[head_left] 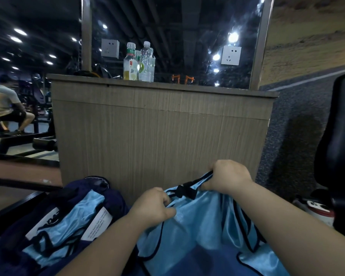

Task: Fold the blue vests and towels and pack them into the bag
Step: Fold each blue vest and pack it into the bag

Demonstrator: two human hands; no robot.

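Your left hand (153, 206) and right hand (229, 176) each pinch the top edge of a vest (197, 232), held up near right so it hangs flat, probably to square it for folding. The bag (116, 196) lies open near left with a folded vest (68, 220) inside, within easy reach for packing.

Two vests (203, 226) (68, 222), one bag (116, 198), two bottles (130, 64) (147, 62)
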